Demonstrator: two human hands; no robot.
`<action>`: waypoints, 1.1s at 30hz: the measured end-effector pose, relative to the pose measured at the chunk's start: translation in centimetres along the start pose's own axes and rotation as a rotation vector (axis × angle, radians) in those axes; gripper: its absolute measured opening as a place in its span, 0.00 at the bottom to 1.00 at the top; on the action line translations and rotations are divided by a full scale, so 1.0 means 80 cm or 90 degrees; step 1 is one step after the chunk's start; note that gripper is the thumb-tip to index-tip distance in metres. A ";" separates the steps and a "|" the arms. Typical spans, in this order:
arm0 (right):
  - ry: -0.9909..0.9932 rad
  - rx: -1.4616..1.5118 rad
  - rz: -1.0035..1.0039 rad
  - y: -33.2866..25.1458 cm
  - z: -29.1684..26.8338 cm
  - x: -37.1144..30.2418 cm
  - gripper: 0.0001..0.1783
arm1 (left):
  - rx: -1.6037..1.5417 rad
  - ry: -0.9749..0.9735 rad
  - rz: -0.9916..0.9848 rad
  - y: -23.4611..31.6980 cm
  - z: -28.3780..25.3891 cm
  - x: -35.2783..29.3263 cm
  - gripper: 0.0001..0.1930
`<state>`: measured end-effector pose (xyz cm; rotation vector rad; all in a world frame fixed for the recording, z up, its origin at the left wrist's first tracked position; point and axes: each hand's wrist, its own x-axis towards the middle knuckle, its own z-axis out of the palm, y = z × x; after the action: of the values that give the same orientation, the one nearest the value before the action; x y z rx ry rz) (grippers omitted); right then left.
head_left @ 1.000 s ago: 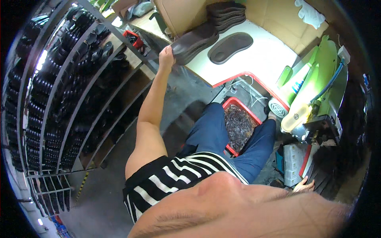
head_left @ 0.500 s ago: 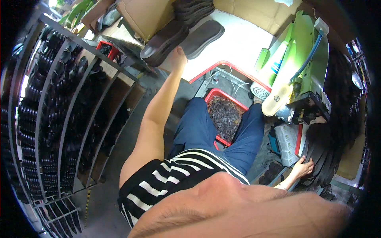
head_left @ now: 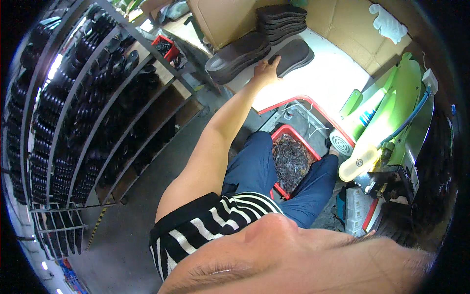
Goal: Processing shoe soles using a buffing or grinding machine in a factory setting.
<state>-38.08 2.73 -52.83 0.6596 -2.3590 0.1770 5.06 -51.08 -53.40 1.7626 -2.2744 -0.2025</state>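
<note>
1. Bare white tabletop (head_left: 338, 63) is left open to the right of the left hand (head_left: 266, 73); its red edging (head_left: 304, 97) is curved nearer the body, below that hand.
2. Beyond the hand, the surface is walled by cardboard (head_left: 338, 29); farther right, room is limited by a green-housed machine (head_left: 406, 93).
3. A dark shoe sole (head_left: 293, 53), laid over another, is touched at its near end by the left hand. The hand is seen partly open, thumb parted from fingers; whether the sole is gripped cannot be told.
4. Just left of the hand, a low stack of soles (head_left: 237, 58) is set; a taller pile (head_left: 280, 23) is seen beyond it.
5. The right hand (head_left: 371, 233) is almost wholly hidden; its opening and any hold cannot be told.
6. The left arm (head_left: 215, 137) is stretched forward, its elbow slightly bent, palm turned down.
</note>
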 end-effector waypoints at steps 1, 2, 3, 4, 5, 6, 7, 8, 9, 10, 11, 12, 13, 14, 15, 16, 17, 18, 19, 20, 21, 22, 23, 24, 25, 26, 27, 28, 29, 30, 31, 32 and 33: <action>0.001 -0.006 -0.004 0.000 -0.001 0.001 0.25 | 0.001 0.001 -0.002 0.000 0.002 0.000 0.47; 0.001 -0.012 -0.008 0.001 -0.001 0.001 0.25 | -0.005 0.011 -0.011 -0.001 0.004 -0.001 0.46; 0.002 -0.017 -0.010 0.004 -0.001 0.000 0.25 | -0.010 0.021 -0.019 0.000 0.007 -0.002 0.46; 0.004 -0.013 -0.015 0.002 0.003 0.000 0.25 | -0.004 0.030 -0.025 -0.009 0.007 -0.005 0.46; 0.006 -0.010 -0.019 0.000 0.007 0.000 0.25 | -0.047 0.028 -0.012 -0.018 0.008 -0.010 0.45; 0.009 0.000 -0.026 -0.005 0.015 0.001 0.26 | -0.087 0.029 -0.003 -0.026 -0.001 -0.021 0.45; 0.011 0.011 -0.034 -0.011 0.024 0.003 0.26 | -0.140 0.026 -0.025 -0.032 -0.008 -0.039 0.44; 0.028 -0.006 -0.018 0.002 0.011 0.000 0.26 | -0.178 0.026 0.004 -0.019 -0.009 -0.045 0.43; 0.044 0.007 -0.033 -0.002 0.015 0.003 0.26 | -0.140 0.080 0.023 -0.033 -0.011 -0.067 0.43; 0.059 0.019 -0.045 -0.006 0.017 0.003 0.26 | -0.100 0.132 0.046 -0.043 -0.016 -0.087 0.42; 0.062 0.025 -0.044 -0.004 0.022 0.001 0.26 | -0.097 0.138 0.046 -0.045 -0.035 -0.106 0.42; 0.075 0.021 -0.042 0.005 0.025 0.001 0.25 | -0.116 0.136 0.059 -0.035 -0.066 -0.122 0.42; 0.088 0.019 -0.039 0.013 0.024 -0.001 0.25 | -0.134 0.133 0.074 -0.031 -0.091 -0.131 0.41; 0.093 0.026 -0.040 0.012 0.022 -0.001 0.25 | -0.133 0.142 0.070 -0.040 -0.110 -0.136 0.41; 0.045 0.010 -0.008 0.012 0.017 -0.001 0.25 | -0.106 0.193 0.079 -0.049 -0.126 -0.138 0.41; -0.002 -0.002 0.020 0.013 0.016 0.001 0.24 | -0.077 0.247 0.082 -0.065 -0.143 -0.142 0.40; 0.015 0.021 0.004 0.015 0.019 0.002 0.24 | -0.046 0.292 0.096 -0.085 -0.153 -0.139 0.39; 0.023 0.026 0.004 0.017 0.023 0.002 0.24 | -0.027 0.256 0.055 -0.101 -0.162 -0.137 0.40; 0.046 0.030 -0.012 0.015 0.031 0.005 0.24 | 0.007 0.260 0.029 -0.126 -0.166 -0.138 0.39; 0.068 0.029 -0.019 0.011 0.027 0.006 0.23 | 0.038 0.262 0.013 -0.143 -0.166 -0.130 0.39; 0.075 0.033 -0.014 0.010 0.022 0.006 0.23 | 0.037 0.271 0.016 -0.155 -0.165 -0.122 0.39; 0.063 0.013 0.018 0.009 0.016 0.004 0.22 | 0.009 0.197 -0.034 -0.164 -0.167 -0.117 0.39; 0.049 -0.006 0.049 0.006 0.010 0.003 0.21 | -0.019 0.123 -0.083 -0.172 -0.170 -0.113 0.39; 0.055 -0.002 0.052 0.006 0.007 0.003 0.21 | -0.020 0.130 -0.083 -0.178 -0.172 -0.106 0.39; 0.046 -0.008 0.049 0.012 0.009 0.004 0.21 | -0.036 0.083 -0.089 -0.178 -0.175 -0.101 0.39; 0.037 -0.013 0.046 0.016 0.013 0.004 0.21 | -0.053 0.036 -0.095 -0.177 -0.177 -0.096 0.40; 0.036 -0.012 0.040 0.019 0.017 0.004 0.21 | -0.024 0.034 -0.095 -0.175 -0.178 -0.091 0.40; 0.040 -0.009 0.039 0.020 0.020 0.004 0.21 | -0.026 0.038 -0.098 -0.174 -0.178 -0.086 0.40; 0.042 -0.014 0.042 0.021 0.024 0.005 0.23 | -0.026 0.035 -0.102 -0.173 -0.180 -0.081 0.40; 0.045 -0.019 0.045 0.022 0.028 0.006 0.24 | -0.025 0.032 -0.107 -0.174 -0.180 -0.078 0.40; 0.047 -0.021 0.048 0.021 0.024 0.006 0.24 | -0.033 0.070 -0.105 -0.170 -0.177 -0.073 0.41; -0.005 -0.024 0.084 0.021 0.021 0.007 0.25 | -0.034 0.070 -0.101 -0.169 -0.170 -0.074 0.41; -0.056 -0.027 0.121 0.021 0.017 0.006 0.26 | -0.052 0.222 -0.104 -0.168 -0.160 -0.079 0.40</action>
<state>-40.03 3.57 -53.46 0.4304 -2.5029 0.1829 22.65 -47.81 -45.46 1.7812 -1.8577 -0.0145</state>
